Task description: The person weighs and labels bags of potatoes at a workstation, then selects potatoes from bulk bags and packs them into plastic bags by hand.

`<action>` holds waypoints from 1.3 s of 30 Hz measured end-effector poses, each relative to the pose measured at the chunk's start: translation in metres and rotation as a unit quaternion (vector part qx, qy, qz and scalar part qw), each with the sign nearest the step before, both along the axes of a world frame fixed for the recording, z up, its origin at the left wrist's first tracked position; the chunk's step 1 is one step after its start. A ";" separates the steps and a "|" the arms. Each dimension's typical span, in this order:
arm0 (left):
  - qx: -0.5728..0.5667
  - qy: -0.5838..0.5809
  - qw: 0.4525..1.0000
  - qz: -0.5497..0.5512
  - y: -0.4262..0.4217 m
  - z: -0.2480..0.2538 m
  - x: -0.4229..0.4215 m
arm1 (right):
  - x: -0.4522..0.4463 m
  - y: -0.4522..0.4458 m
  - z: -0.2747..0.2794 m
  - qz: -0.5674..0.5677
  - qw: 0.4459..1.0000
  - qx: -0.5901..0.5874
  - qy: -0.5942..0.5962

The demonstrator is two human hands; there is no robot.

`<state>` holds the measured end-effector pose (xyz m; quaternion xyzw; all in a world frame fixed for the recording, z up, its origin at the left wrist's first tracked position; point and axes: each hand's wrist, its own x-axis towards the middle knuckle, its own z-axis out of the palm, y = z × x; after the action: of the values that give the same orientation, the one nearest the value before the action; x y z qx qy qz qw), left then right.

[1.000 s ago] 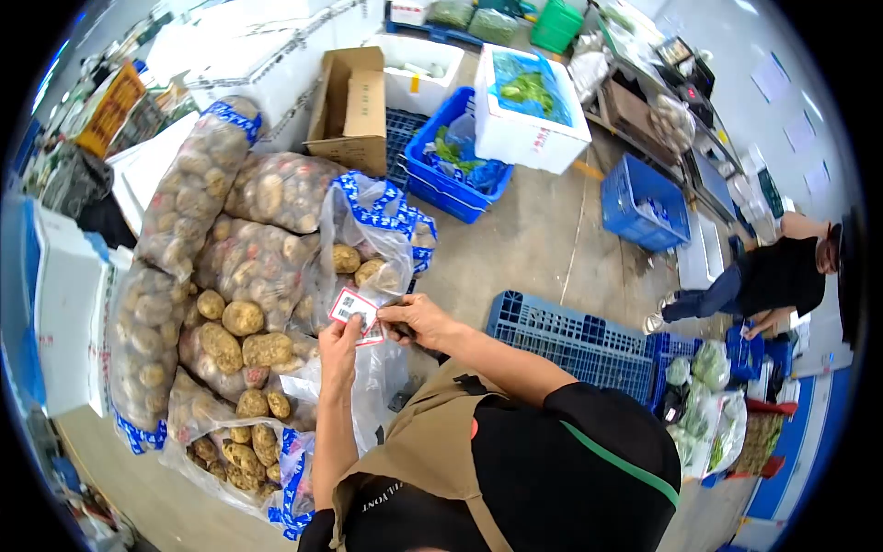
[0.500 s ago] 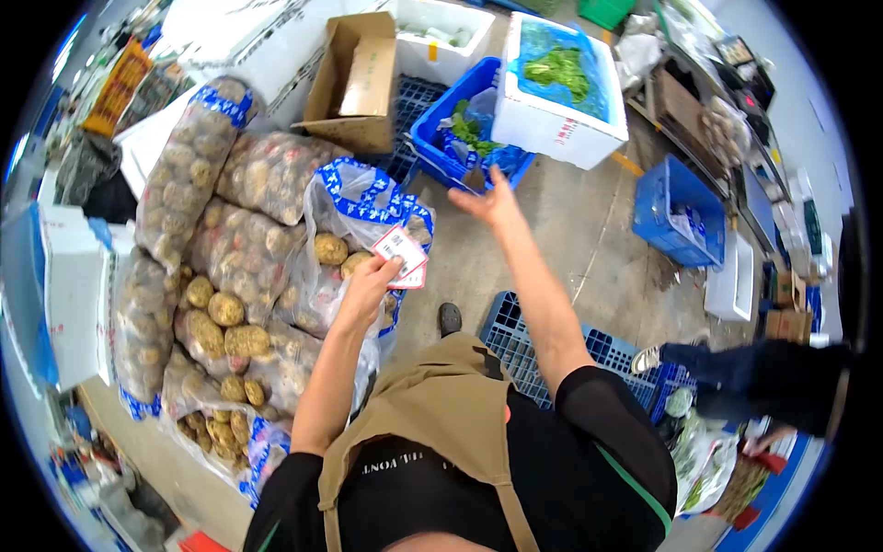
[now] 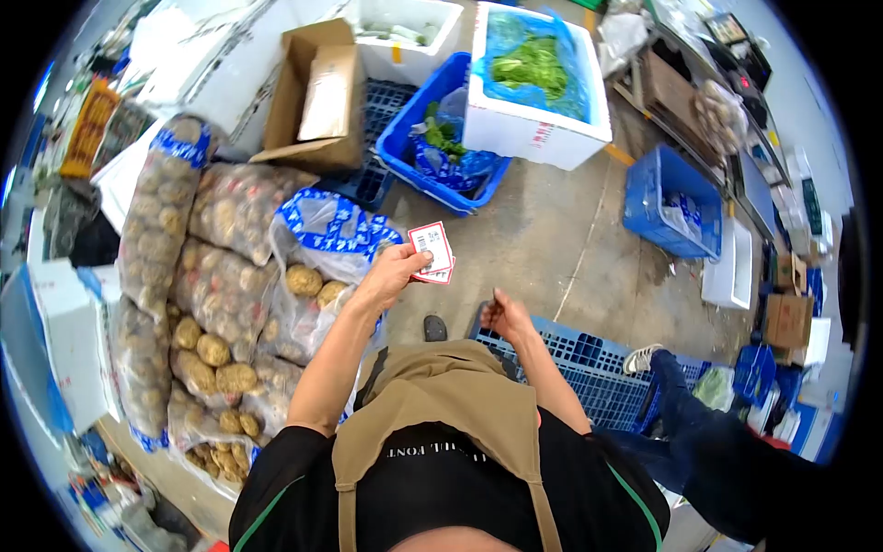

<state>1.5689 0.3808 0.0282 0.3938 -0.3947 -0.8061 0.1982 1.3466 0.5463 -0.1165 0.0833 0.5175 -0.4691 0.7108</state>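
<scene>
My left hand (image 3: 401, 271) is closed on a few white labels (image 3: 430, 248) with red borders and black print, fanned slightly apart. They are held out above the floor, beside an open clear bag with blue print (image 3: 336, 221) that has potatoes (image 3: 303, 280) in it. My right hand (image 3: 506, 317) is in front of my apron, above the near edge of a blue plastic pallet (image 3: 579, 354). Its fingers are loosely bent with the thumb apart, and nothing shows in them.
Bagged potatoes (image 3: 225, 285) are piled at the left. Ahead stand a cardboard box (image 3: 276, 120), a blue crate (image 3: 395, 156) with greens and a white foam box (image 3: 524, 143) of leafy vegetables. Another blue crate (image 3: 667, 221) is at the right. A person's leg (image 3: 676, 396) is close on my right.
My right hand has drawn back from near the blue crate toward my body, its fingers less spread. My left hand still holds the labels. The person on the right has come closer.
</scene>
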 end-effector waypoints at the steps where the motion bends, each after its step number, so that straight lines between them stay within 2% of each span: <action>1: 0.006 -0.016 1.000 -0.016 -0.006 0.004 -0.013 | -0.008 0.011 0.010 0.008 0.998 0.032 0.045; 4: -0.007 -0.045 0.996 -0.077 -0.022 0.003 -0.048 | -0.035 0.030 0.019 -0.013 0.989 0.058 0.135; 9: -0.054 -0.055 0.989 -0.123 -0.055 0.010 -0.100 | -0.077 0.019 0.024 -0.127 0.979 0.000 0.157; 13: -0.056 -0.047 0.986 -0.152 -0.100 0.011 -0.149 | -0.104 0.015 0.015 -0.170 0.969 0.031 0.177; 16: -0.091 -0.044 0.974 -0.204 -0.142 0.013 -0.197 | -0.125 0.051 -0.033 -0.221 0.961 0.084 0.142; 18: -0.105 0.004 0.967 -0.232 -0.164 0.023 -0.232 | -0.125 0.091 -0.055 -0.309 0.936 0.122 0.119; 20: -0.126 0.039 0.953 -0.272 -0.188 0.027 -0.272 | -0.119 0.132 -0.079 -0.336 0.909 0.218 0.114; 22: -0.167 0.052 0.936 -0.307 -0.204 0.033 -0.314 | -0.106 0.134 -0.057 -0.319 0.869 0.342 0.159; 24: -0.127 0.076 0.931 -0.334 -0.215 0.035 -0.356 | -0.105 0.126 -0.027 -0.285 0.873 0.351 0.182; 25: -0.147 0.060 0.921 -0.356 -0.219 0.029 -0.381 | -0.106 0.125 -0.023 -0.269 0.876 0.352 0.193; 29: -0.143 0.034 0.914 -0.379 -0.221 0.019 -0.489 | -0.134 0.122 -0.036 -0.241 0.881 0.355 0.200; 34: -0.155 0.030 0.914 -0.374 -0.238 -0.006 -0.633 | -0.228 0.128 -0.063 -0.219 0.886 0.360 0.192; 37: -0.122 0.006 0.940 -0.318 -0.259 -0.020 -0.723 | -0.325 0.141 -0.071 -0.226 0.887 0.353 0.192; 39: -0.116 -0.026 0.951 -0.286 -0.273 -0.022 -0.781 | -0.405 0.154 -0.070 -0.273 0.885 0.332 0.181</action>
<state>0.7880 0.1081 0.0061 0.2595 -0.5866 -0.7672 -0.0070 0.9416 0.7007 -0.1869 0.3658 0.7195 -0.4521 0.3797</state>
